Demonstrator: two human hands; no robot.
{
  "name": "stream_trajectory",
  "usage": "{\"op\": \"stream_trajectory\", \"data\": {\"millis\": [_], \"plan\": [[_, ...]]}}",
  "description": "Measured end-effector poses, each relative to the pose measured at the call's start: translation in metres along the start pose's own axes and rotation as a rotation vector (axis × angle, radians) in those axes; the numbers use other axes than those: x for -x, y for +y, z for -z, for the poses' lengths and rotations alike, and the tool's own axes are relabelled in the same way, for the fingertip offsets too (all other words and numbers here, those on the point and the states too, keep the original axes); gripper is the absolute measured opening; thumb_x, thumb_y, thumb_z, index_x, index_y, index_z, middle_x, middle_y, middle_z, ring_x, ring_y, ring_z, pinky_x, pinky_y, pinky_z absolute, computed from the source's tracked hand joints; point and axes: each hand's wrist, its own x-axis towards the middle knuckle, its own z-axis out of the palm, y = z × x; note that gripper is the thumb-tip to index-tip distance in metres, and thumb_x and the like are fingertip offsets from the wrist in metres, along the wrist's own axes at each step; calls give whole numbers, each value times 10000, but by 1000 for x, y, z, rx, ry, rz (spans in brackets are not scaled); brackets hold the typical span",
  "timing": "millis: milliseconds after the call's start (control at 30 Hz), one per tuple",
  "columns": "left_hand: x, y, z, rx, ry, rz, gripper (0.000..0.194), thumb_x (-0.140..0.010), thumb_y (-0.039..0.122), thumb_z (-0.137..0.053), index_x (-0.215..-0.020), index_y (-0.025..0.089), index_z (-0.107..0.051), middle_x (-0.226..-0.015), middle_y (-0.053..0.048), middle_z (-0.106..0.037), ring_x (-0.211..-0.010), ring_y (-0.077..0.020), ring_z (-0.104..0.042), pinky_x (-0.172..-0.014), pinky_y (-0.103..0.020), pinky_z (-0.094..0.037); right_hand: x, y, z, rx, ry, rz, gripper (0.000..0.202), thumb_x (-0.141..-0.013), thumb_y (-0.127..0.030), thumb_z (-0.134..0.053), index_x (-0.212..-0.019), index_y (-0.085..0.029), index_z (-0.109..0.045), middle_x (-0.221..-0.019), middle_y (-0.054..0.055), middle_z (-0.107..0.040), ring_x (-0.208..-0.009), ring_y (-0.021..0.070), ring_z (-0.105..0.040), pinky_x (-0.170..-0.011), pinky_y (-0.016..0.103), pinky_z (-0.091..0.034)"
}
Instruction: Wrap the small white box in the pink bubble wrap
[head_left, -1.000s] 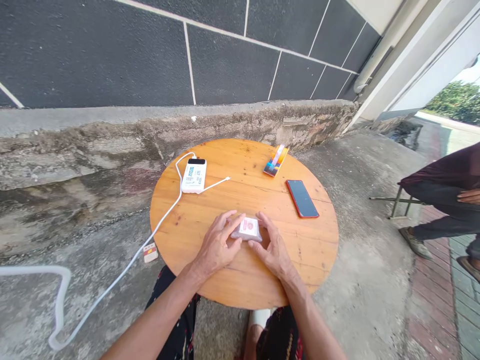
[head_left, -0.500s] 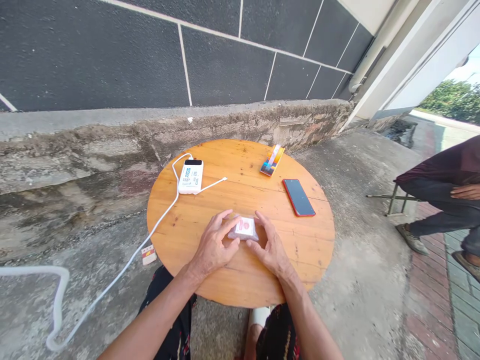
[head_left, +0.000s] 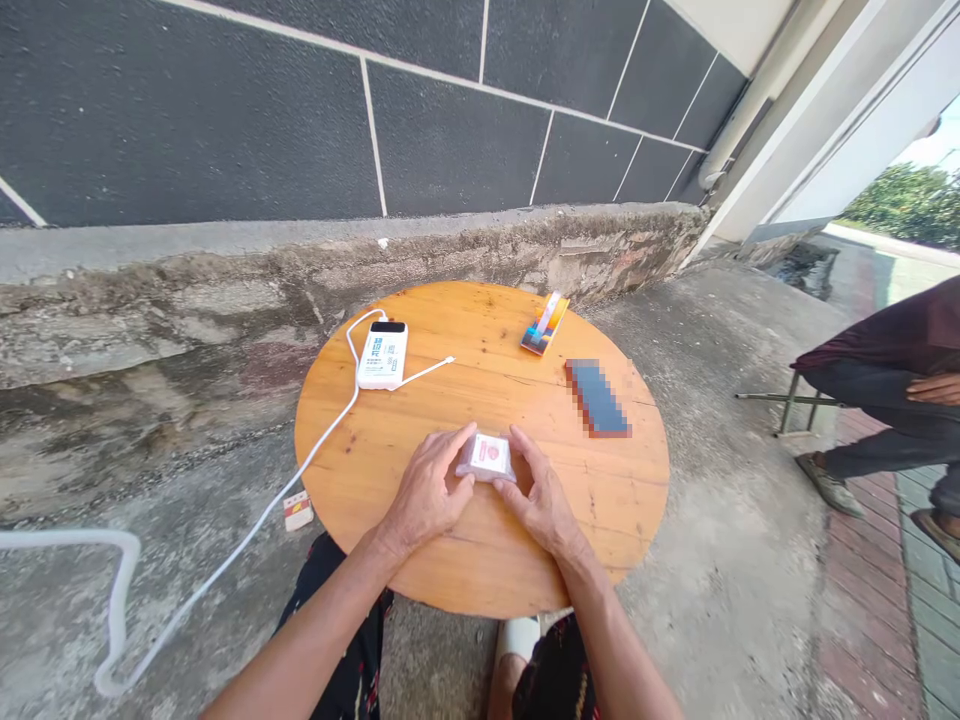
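A small white packet with a red print (head_left: 489, 454), in clear wrapping, lies flat on the round wooden table (head_left: 480, 570) near its front middle. My left hand (head_left: 433, 486) rests at the packet's left side, thumb and fingers apart, fingertips at its edge. On the right side my right hand (head_left: 541, 496) is curved around the packet's edge, its thumb and fingers also spread. The packet stays on the tabletop between both hands, and neither hand has closed on it.
A white power bank (head_left: 383, 355) with a white cable (head_left: 330, 428) lies at the left. Behind are an orange and blue box (head_left: 545, 324) and a red-edged phone (head_left: 598, 398). A seated person's leg (head_left: 862, 432) shows at right.
The fingers of my left hand have drawn together and back from over the packet to its left edge. My right hand and the packet have hardly moved.
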Motion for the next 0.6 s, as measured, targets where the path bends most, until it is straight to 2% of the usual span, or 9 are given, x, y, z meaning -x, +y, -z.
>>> {"op": "stream_trajectory", "data": {"millis": [133,300,433,600], "plan": [[-2,0,0,-1,-20,6,581,-780,101,-508,-1347,201,-430,-1248,-77,-588,-1147,-234,-522,-1011,-415,-427,0,-3,2,-4,-10,-1,673,-846,-351,-614,-1443,-256,-317,-1377,108,-498,-1263,283,-463,-1069,509,-352],[-1,-1,1,31,-21,-1,650,-721,84,-507,-1355,188,-410,-1274,-96,-551,-1177,-252,-502,-1024,-429,-416,0,-13,11,-157,-36,-47,606,-891,-432,-542,-1437,-283,-326,-1454,75,-419,-1303,271,-425,-1102,499,-329],[0,-2,2,43,-20,11,704,-679,71,-508,-1365,175,-387,-1289,-99,-537,-1200,-252,-487,-1044,-419,-401,0,-15,10,-280,57,-119,465,-965,-447,-387,-1403,-289,-381,-1414,61,-471,-1245,236,-498,-1071,463,-389],[0,-1,3,33,-2,27,691,-687,98,-530,-1361,166,-391,-1260,-106,-557,-1172,-258,-505,-1027,-427,-412,-3,-13,5,-282,143,-131,440,-979,-440,-355,-1375,-257,-418,-1281,81,-580,-1173,231,-556,-1067,470,-385]]}}
